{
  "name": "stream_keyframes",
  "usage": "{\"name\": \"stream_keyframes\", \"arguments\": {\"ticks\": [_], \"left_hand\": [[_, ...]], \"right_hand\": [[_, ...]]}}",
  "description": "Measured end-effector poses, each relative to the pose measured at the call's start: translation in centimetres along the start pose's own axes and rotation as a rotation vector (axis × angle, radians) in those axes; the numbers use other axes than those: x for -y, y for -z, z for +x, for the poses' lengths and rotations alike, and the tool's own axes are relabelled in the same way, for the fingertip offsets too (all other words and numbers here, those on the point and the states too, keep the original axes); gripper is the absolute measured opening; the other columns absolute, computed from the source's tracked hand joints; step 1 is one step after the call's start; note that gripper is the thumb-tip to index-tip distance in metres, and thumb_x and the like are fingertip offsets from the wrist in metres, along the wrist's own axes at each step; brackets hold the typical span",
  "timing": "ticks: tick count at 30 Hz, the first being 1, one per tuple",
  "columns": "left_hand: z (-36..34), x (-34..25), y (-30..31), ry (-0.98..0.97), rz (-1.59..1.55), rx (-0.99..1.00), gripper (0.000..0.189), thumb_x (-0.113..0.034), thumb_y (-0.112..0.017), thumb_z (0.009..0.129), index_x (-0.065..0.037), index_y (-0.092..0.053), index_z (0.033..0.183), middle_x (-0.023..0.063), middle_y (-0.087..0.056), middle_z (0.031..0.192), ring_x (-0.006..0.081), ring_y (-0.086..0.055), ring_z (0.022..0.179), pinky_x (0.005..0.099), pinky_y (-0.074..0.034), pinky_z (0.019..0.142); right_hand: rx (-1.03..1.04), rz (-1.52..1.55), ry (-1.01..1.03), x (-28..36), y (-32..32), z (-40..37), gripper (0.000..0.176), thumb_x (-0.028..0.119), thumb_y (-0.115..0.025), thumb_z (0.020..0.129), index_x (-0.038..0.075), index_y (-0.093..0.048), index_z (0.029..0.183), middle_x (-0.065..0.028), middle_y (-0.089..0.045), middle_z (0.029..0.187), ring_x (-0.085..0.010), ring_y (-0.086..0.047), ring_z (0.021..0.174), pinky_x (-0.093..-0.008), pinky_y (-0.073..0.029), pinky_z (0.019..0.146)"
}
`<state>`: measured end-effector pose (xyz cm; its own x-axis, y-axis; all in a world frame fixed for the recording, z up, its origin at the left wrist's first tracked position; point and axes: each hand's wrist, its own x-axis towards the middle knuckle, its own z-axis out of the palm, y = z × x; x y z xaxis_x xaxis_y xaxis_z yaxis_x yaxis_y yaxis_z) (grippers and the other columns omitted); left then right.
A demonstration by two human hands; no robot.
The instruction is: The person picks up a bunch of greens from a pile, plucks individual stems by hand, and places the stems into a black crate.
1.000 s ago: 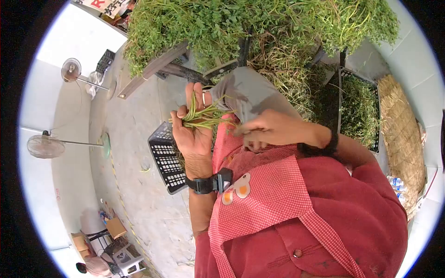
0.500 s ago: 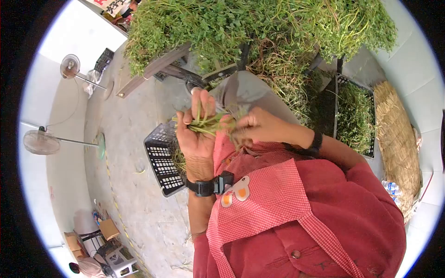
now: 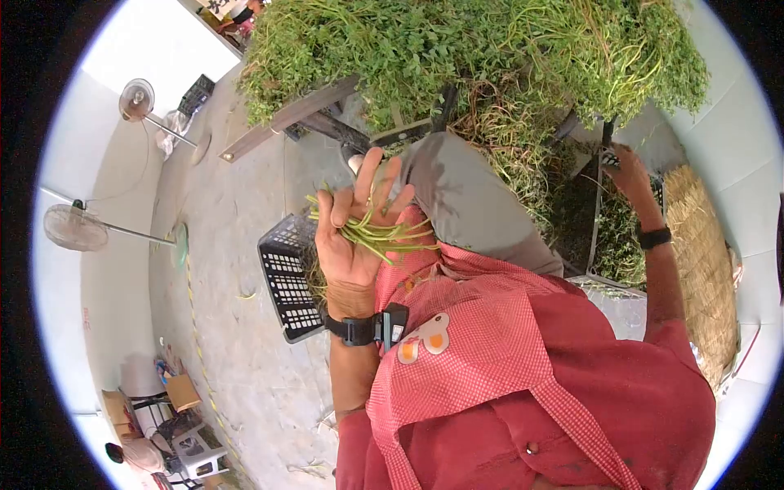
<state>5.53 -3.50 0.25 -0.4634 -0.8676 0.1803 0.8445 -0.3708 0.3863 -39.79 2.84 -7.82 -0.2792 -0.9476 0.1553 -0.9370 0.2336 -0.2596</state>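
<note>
Pinching a loose bunch of green stems point(image 3: 384, 239) between thumb and forefinger, the left hand point(image 3: 349, 257) lies palm up beside the far left edge of the checked apron point(image 3: 457, 359); its other fingers are spread, and the smooth, slender stems cross the palm. The right hand point(image 3: 630, 181) is stretched well out to the apron's right, at the far end of a black crate point(image 3: 596, 229); its fingers point away, and whether they grip anything cannot be told. This crate holds tangled dull-green cuttings, and a long, coarse straw bundle point(image 3: 701, 269) runs along its outer side, narrowing the room before the pale wall. To the apron's left, partly behind the left forearm, stands a second crate point(image 3: 287, 290) of black plastic with slotted, straight-edged walls. Farther left of the apron, smooth grey floor point(image 3: 245, 359) opens widely, scattered with plant scraps and bounded by a taped line point(image 3: 196, 318). Beyond the apron and the grey-trousered knee point(image 3: 474, 192), a leafy heap point(image 3: 457, 53) of fine-stemmed greens overhangs a straight, wood-grained bar point(image 3: 286, 120).
</note>
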Motion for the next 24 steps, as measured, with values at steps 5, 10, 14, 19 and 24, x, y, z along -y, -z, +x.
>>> {"name": "stream_keyframes", "arguments": {"ticks": [5, 10, 14, 19, 24], "left_hand": [[0.3, 0.9, -0.2, 0.031, 0.122, 0.003, 0.05, -0.042, -0.03, 0.094, -0.013, -0.047, 0.057, 0.0153, -0.025, 0.142, 0.0331, -0.02, 0.133, 0.0555, -0.031, 0.099], [0.2, 1.5, -0.6, 0.047, 0.188, -0.099, 0.049, -0.044, -0.032, 0.093, -0.012, -0.047, 0.059, 0.0155, -0.027, 0.141, 0.0317, -0.027, 0.13, 0.0525, -0.034, 0.098], [0.1, 2.3, 0.2, 0.049, 0.19, -0.038, 0.046, -0.044, -0.033, 0.093, -0.011, -0.047, 0.064, 0.016, -0.03, 0.14, 0.0313, -0.032, 0.127, 0.0495, -0.034, 0.099], [-0.2, 2.6, 2.3, -0.029, 0.643, -0.155, 0.041, -0.042, -0.039, 0.092, -0.008, -0.045, 0.07, 0.017, -0.044, 0.128, 0.0266, -0.045, 0.113, 0.0403, -0.04, 0.092], [0.1, 3.4, 2.0, -0.031, 0.634, -0.14, 0.036, -0.034, -0.049, 0.091, -0.006, -0.047, 0.069, 0.0182, -0.058, 0.11, 0.0211, -0.057, 0.092, 0.0319, -0.047, 0.081]], "right_hand": [[-0.1, 0.599, 0.15, 9.6, 3.3, -0.9, 0.032, 0.009, -0.064, 0.076, 0.004, -0.059, 0.108, -0.0146, -0.059, 0.11, -0.0244, -0.059, 0.098, -0.0335, -0.046, 0.085], [0.004, 0.824, 0.879, 24.9, 7.0, -1.1, 0.025, 0.01, -0.057, 0.081, 0.002, -0.06, 0.104, -0.0129, -0.062, 0.099, -0.0247, -0.062, 0.086, -0.0302, -0.048, 0.074], [0.433, 0.862, 0.668, 29.0, 3.1, -2.0, 0.026, 0.019, -0.058, 0.082, 0.0, -0.058, 0.101, -0.0127, -0.062, 0.084, -0.0229, -0.06, 0.072, -0.0306, -0.045, 0.063], [0.54, 0.988, 0.548, 29.6, -3.1, -3.0, 0.044, 0.04, -0.058, 0.082, -0.004, -0.056, 0.091, -0.0198, -0.059, 0.075, -0.0269, -0.061, 0.068, -0.0354, -0.046, 0.062], [0.909, 1.031, 0.388, 29.8, -1.3, -3.8, 0.035, 0.031, -0.058, 0.083, -0.004, -0.054, 0.084, -0.0201, -0.058, 0.073, -0.0297, -0.06, 0.07, -0.0407, -0.046, 0.063]]}}
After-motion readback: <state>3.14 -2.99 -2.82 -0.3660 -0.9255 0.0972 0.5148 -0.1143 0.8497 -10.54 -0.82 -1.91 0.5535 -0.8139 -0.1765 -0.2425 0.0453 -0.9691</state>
